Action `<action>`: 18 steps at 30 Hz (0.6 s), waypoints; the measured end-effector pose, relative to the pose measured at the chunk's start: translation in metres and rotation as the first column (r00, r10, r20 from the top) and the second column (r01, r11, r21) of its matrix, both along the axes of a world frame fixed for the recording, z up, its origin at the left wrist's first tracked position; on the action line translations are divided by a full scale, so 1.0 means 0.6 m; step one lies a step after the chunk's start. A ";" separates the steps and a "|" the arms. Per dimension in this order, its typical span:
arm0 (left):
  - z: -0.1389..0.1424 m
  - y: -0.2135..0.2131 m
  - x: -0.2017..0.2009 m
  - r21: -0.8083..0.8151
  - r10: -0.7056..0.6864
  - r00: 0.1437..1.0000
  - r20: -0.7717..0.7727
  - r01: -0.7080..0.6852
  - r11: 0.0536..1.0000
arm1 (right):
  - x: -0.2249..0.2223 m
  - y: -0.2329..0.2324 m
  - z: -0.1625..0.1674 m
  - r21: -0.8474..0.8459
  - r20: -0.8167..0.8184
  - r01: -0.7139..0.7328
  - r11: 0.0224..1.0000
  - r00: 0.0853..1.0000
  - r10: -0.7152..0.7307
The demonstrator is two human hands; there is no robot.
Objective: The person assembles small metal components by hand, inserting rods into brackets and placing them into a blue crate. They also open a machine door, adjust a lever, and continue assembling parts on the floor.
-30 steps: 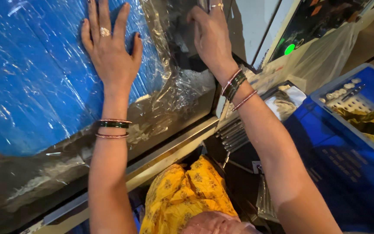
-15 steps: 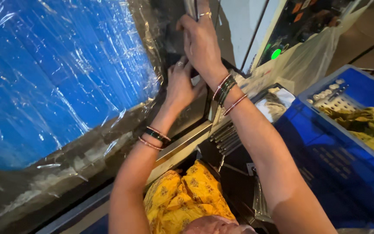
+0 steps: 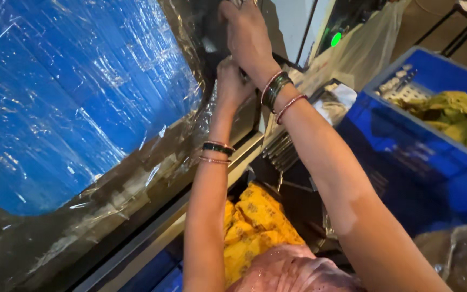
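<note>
both arms stretched up to the top right corner of a big flat panel [image 3: 71, 108]. left hand [image 3: 232, 81] curled shut, fingers pinching the crinkly clear plastic wrap [image 3: 190, 135] at that corner. right hand [image 3: 247, 35] just above it, fingers bent down and pressed on the same dark edge, touching the left hand; cannot tell if anything is held inside it. thin bangles on both wrists, dark green and pink ones.

shiny blue under the wrap across most of the panel, with lots of wrinkles and bright glints. dark and loose along the bottom and right edges, wrap bunched in soft folds there. straight pale metal rail running under the bottom edge.

off to the right, a hard blue plastic crate [image 3: 406, 140] with a soft, crumpled green cloth [image 3: 449, 113] inside. small round green light [image 3: 335, 39] glowing near the top. yellow patterned cloth [image 3: 255, 227] down low between the arms.
</note>
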State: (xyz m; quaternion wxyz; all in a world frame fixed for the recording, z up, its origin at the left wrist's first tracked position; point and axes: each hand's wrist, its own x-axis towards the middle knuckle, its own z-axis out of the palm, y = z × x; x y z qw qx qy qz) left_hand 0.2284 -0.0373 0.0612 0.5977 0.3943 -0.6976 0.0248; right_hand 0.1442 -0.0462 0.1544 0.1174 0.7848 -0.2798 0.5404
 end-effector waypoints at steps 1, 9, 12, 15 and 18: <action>0.000 0.000 -0.001 0.012 -0.019 1.000 -0.005 0.019 1.000 | -0.001 0.002 -0.002 -0.003 0.002 0.007 1.000 1.000 -0.007; -0.005 0.019 0.020 0.051 -0.012 0.999 0.044 0.010 0.999 | 0.004 0.022 -0.018 0.053 -0.121 0.055 0.997 0.991 -0.049; -0.010 0.074 0.052 0.151 -0.064 0.997 -0.046 0.071 0.986 | 0.010 0.066 -0.024 0.106 -0.142 -0.143 0.984 0.977 0.157; -0.006 0.156 0.106 0.086 -0.074 0.997 -0.022 0.076 0.993 | 0.009 0.138 -0.037 0.213 -0.228 -0.306 0.928 0.908 0.352; 0.002 0.235 0.155 0.040 -0.026 1.000 -0.010 0.026 0.999 | -0.031 0.201 -0.057 0.240 -0.343 -0.414 0.878 0.810 0.476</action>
